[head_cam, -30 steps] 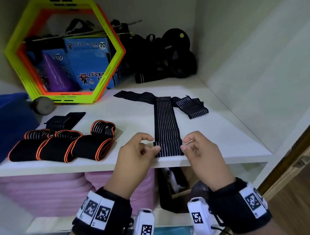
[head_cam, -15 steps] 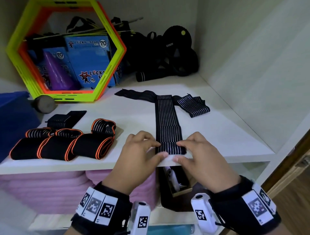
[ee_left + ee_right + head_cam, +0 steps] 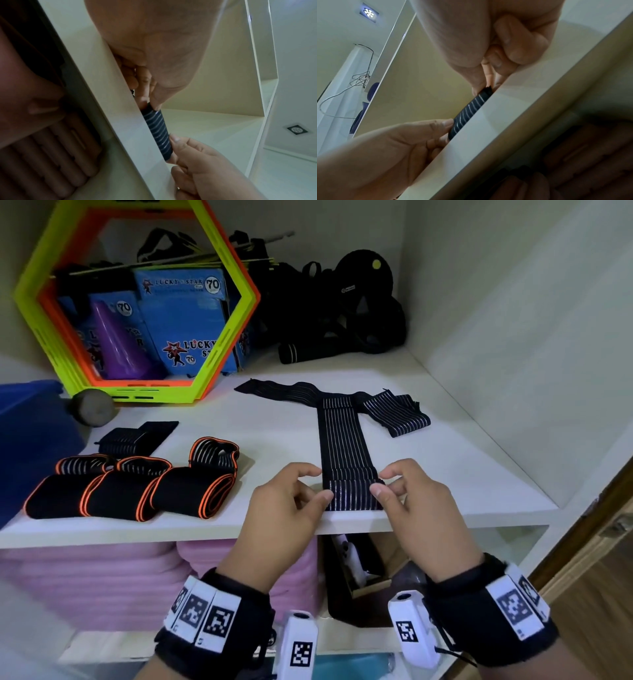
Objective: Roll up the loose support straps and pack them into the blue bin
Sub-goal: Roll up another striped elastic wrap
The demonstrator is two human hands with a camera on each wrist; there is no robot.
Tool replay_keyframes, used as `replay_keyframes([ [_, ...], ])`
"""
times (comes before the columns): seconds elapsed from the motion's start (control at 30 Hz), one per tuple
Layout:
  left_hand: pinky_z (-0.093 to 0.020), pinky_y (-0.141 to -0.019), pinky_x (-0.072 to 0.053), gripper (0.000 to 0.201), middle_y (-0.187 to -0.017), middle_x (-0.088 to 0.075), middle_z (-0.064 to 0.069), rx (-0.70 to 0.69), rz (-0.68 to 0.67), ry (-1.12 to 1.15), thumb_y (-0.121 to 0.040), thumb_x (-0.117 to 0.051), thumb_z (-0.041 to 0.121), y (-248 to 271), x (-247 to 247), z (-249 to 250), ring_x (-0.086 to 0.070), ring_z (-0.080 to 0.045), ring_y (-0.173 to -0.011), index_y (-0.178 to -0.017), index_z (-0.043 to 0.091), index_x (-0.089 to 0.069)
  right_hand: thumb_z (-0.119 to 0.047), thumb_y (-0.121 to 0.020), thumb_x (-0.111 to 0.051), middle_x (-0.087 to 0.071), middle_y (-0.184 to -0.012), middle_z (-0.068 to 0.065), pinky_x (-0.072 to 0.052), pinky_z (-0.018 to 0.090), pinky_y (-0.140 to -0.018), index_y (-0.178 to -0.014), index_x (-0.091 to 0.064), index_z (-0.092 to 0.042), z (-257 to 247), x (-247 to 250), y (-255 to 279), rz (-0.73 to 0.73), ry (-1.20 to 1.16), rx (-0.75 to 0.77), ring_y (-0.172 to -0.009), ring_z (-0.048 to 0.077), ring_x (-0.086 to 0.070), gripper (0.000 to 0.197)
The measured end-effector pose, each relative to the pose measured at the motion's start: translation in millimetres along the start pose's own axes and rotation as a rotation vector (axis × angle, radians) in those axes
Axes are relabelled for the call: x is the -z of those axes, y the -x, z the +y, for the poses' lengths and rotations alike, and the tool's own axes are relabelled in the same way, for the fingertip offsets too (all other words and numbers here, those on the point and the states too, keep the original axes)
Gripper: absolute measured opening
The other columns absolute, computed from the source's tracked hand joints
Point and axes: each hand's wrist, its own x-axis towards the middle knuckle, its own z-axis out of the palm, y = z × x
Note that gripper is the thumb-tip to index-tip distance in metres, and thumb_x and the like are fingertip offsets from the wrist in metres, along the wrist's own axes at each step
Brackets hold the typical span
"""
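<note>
I see the ribbed black elastic strap (image 3: 344,440), pinstriped white, lying flat on the smooth white shelf (image 3: 462,470), its near end curled into a small tight roll at the front edge. My left hand (image 3: 287,508) and right hand (image 3: 414,505) pinch that roll's two ends

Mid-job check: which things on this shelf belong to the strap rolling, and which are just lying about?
Job: striped strap, pinched by left hand and right hand; orange-edged rolled straps; blue bin.
Lying about: hexagon frames, blue boxes, purple cone, grey ball.
</note>
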Motion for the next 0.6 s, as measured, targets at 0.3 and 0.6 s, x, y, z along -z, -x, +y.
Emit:
replay_keyframes([
  [0.3,-0.012,-0.060,-0.037,0.009,-0.056,-0.057,0.021,-0.108,0.019,-0.226,-0.091,-0.068,0.025,-2,-5,8,-0.055,0.003,-0.059,-0.090,0.028,-0.077,-0.051,-0.090,-0.057,-0.059,-0.083,-0.010,-0.050,0.035,-0.077,-0.103,-0.067,-0.030,-3,4,4,-0.110,0.109,0.067,-0.078,0.009,-0.056,0.026],
  [0.6,-0.025,-0.081,-0.046,0.044,-0.079,-0.057,0.010,-0.067,-0.211,-0.317,-0.074,-0.083,0.043,-6,7,0,-0.055,-0.008,-0.086,-0.115,0.036,-0.069,-0.034,-0.090,-0.067,-0.055,-0.088,-0.010,-0.042,0.025,-0.078,-0.125,-0.062,-0.028,2,14,-5,-0.330,0.156,0.018,-0.084,0.008,-0.055,0.035],
])
